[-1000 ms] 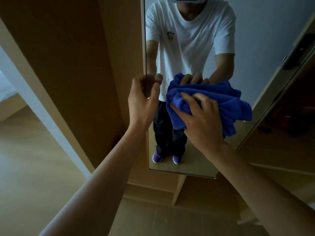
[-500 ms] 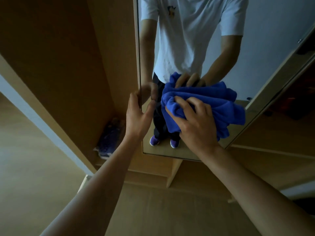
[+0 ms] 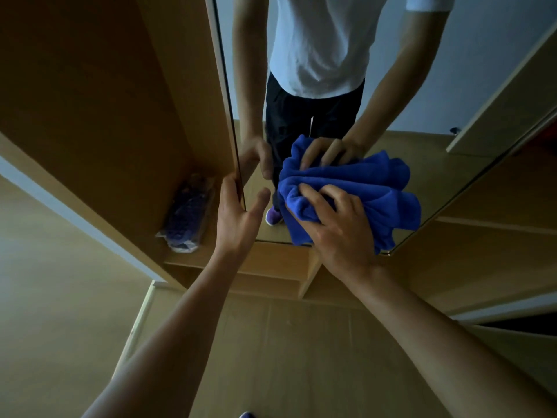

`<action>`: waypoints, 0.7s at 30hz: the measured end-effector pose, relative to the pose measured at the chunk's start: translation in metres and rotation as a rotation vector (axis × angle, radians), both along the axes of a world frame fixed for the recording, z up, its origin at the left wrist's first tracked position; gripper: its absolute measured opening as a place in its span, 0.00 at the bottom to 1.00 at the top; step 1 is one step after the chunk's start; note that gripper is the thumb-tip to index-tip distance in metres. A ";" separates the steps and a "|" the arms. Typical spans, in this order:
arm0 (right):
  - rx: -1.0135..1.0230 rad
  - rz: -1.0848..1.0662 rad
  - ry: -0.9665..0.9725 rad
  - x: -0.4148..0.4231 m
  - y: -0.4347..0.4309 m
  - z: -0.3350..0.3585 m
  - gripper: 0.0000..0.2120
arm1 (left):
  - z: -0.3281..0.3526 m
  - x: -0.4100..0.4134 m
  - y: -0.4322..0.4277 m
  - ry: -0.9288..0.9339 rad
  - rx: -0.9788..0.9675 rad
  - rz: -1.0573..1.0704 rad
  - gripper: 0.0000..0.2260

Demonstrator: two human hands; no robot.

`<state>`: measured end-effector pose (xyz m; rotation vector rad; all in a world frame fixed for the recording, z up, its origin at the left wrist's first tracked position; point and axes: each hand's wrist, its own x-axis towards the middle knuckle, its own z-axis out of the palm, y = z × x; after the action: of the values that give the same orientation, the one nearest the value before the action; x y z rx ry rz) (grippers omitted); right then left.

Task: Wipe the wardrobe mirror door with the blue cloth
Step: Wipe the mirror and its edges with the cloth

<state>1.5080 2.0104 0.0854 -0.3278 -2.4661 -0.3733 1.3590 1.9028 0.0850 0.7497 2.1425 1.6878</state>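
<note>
Cloth (image 3: 361,188) under right hand (image 3: 337,227), against mirror (image 3: 422,164); left hand (image 3: 238,218) beside.

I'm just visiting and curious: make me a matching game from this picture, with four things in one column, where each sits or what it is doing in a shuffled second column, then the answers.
Things
1. blue cloth
2. left hand
3. right hand
4. plastic bag

Places or states
A. lying on the wardrobe shelf, left of the door
B. fingers along the left edge of the mirror door
C. bunched against the mirror door, near its bottom edge
D. gripping the cloth, fingers curled into it

Pairs: 1-C, 2-B, 3-D, 4-A
</note>
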 end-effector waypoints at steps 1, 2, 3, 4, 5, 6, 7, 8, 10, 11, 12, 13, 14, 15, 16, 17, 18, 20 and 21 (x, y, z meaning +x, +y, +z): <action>-0.006 0.005 -0.002 0.000 0.000 -0.007 0.14 | -0.007 0.000 -0.001 -0.007 -0.006 -0.008 0.22; -0.013 0.012 -0.005 0.000 0.000 -0.015 0.14 | -0.014 0.001 -0.002 -0.009 -0.009 -0.017 0.22; -0.020 0.021 -0.011 0.000 0.001 -0.023 0.15 | -0.021 0.001 -0.003 -0.008 -0.007 -0.025 0.23; -0.027 0.032 -0.017 0.001 0.001 -0.032 0.14 | -0.027 0.002 -0.004 -0.005 -0.002 -0.031 0.24; -0.036 0.041 -0.026 0.002 0.001 -0.042 0.14 | -0.032 0.002 -0.004 -0.003 0.003 -0.033 0.25; -0.047 0.046 -0.039 0.002 0.001 -0.053 0.13 | -0.037 0.002 -0.003 -0.001 0.008 -0.031 0.25; -0.061 0.046 -0.059 0.003 0.000 -0.065 0.12 | -0.040 0.002 -0.003 0.002 0.011 -0.028 0.25; -0.077 0.041 -0.084 0.004 -0.001 -0.076 0.13 | -0.044 0.001 -0.003 0.006 0.013 -0.026 0.25; -0.138 0.017 -0.160 0.005 -0.002 -0.098 0.18 | -0.049 0.000 -0.002 0.017 0.013 -0.023 0.25; -0.176 0.006 -0.206 0.006 -0.002 -0.107 0.21 | -0.052 -0.001 -0.003 0.018 0.011 -0.023 0.24; -0.215 -0.004 -0.254 0.006 -0.002 -0.116 0.25 | -0.054 -0.002 -0.003 0.019 0.006 -0.024 0.24; -0.254 -0.014 -0.299 0.007 -0.003 -0.124 0.28 | -0.057 -0.003 -0.003 0.022 0.000 -0.024 0.24; -0.290 -0.028 -0.335 0.007 -0.004 -0.131 0.29 | -0.059 -0.003 -0.003 0.025 -0.004 -0.026 0.25; -0.322 -0.040 -0.360 0.009 -0.004 -0.138 0.29 | -0.061 -0.004 -0.003 0.027 -0.007 -0.028 0.24; -0.351 -0.045 -0.374 0.010 -0.005 -0.142 0.29 | -0.062 -0.005 -0.004 0.029 -0.012 -0.031 0.24; -0.377 -0.044 -0.385 0.011 -0.005 -0.144 0.27 | -0.063 -0.006 -0.004 0.028 -0.017 -0.034 0.24; -0.399 -0.040 -0.399 0.012 -0.005 -0.145 0.26 | -0.062 -0.007 -0.005 0.022 -0.019 -0.039 0.24; -0.430 -0.035 -0.425 0.013 -0.004 -0.141 0.26 | -0.060 -0.008 -0.006 -0.003 -0.022 -0.050 0.22; -0.449 -0.032 -0.436 0.014 -0.003 -0.137 0.26 | -0.059 -0.008 -0.006 -0.019 -0.026 -0.052 0.22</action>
<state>1.5216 2.0074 -0.0516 -0.5148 -2.9677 0.1214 1.3509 1.8965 0.0265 0.7717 2.1099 1.6312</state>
